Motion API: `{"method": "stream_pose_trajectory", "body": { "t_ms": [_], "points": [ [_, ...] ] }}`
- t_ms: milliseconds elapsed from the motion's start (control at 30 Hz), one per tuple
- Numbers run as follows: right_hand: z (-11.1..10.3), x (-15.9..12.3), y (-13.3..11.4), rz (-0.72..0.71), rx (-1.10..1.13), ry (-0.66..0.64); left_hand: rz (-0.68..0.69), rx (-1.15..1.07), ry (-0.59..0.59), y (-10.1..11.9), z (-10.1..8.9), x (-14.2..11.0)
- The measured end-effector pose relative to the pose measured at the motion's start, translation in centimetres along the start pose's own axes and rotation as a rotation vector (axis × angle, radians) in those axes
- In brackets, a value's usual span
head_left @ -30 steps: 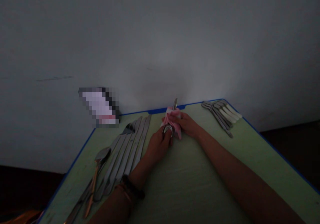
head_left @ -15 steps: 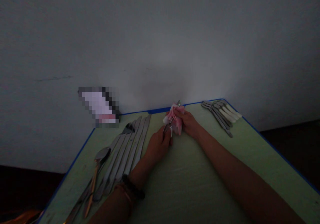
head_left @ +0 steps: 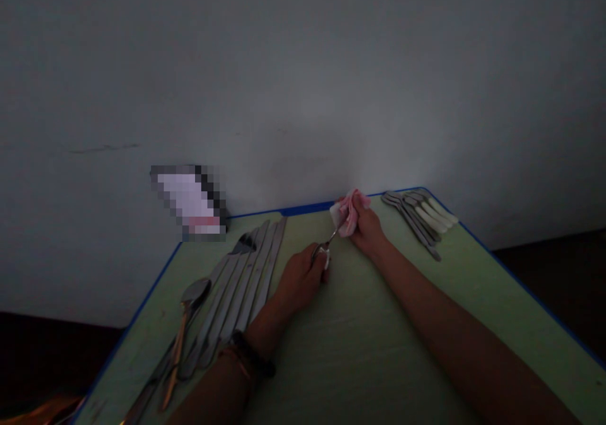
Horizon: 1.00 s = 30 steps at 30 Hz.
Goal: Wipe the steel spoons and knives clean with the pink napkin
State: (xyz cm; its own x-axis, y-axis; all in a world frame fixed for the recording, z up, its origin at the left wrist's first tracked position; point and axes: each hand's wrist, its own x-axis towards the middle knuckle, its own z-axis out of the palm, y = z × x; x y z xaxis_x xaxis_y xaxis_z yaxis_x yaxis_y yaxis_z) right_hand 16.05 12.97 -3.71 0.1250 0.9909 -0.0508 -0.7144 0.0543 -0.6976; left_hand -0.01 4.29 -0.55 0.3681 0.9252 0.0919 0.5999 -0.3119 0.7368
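Observation:
Over the middle of the table, my left hand (head_left: pixel 303 278) is closed around the wide end of a small metal spoon (head_left: pixel 331 239), most of which the fingers hide. A small white patch shows by the thumb; I cannot make out what it is. The spoon's thin shaft slants up and right into a pink and white cloth (head_left: pixel 349 215). My right hand (head_left: pixel 369 230) pinches this crumpled cloth around the shaft's far end, which is covered. Both hands are a little above the green tabletop (head_left: pixel 341 336).
Several long knives (head_left: pixel 246 280) lie side by side at the left, with large spoons (head_left: pixel 196 291) among them. Spoons (head_left: pixel 411 216) and white-handled cutlery (head_left: pixel 435 215) lie at the far right. A blurred-out device (head_left: pixel 187 201) leans on the wall (head_left: pixel 303 96) behind the table.
My right hand and the cloth have slid up and right, away from my left hand. More of the spoon's shaft shows between them. My left hand has hardly moved.

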Motion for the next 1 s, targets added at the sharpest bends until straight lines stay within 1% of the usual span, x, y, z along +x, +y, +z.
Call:
{"method": "stream_pose_trajectory", "body": {
  "t_ms": [67,133,267,333,467,600,733,1000],
  "points": [
    [0.1,-0.2,0.1,0.015,-0.061,-0.050,-0.022,-0.004,0.019,0.0,0.1,0.0],
    [0.3,-0.6,0.2,0.048,-0.131,-0.140,-0.047,-0.007,0.038,-0.1,0.2,0.1],
    [0.8,-1.7,0.2,0.132,-0.355,-0.432,-0.093,-0.026,0.099,-0.4,0.4,0.5],
    [1.0,-2.2,0.0,0.134,-0.479,-0.542,-0.087,-0.047,0.130,-0.4,0.4,0.6],
    [1.2,-2.7,-0.3,0.120,-0.603,-0.655,-0.074,-0.114,0.137,-0.3,0.4,0.8],
    [1.2,-2.7,-0.4,0.133,-0.616,-0.693,-0.100,-0.148,0.135,-0.3,0.4,0.9],
    [1.1,-2.6,-0.2,0.129,-0.620,-0.697,-0.086,-0.138,0.130,-0.5,0.4,0.9],
    [1.0,-2.5,0.0,0.000,-0.807,-0.567,-0.086,-0.112,0.137,-0.5,0.3,0.9]
  ]
}}
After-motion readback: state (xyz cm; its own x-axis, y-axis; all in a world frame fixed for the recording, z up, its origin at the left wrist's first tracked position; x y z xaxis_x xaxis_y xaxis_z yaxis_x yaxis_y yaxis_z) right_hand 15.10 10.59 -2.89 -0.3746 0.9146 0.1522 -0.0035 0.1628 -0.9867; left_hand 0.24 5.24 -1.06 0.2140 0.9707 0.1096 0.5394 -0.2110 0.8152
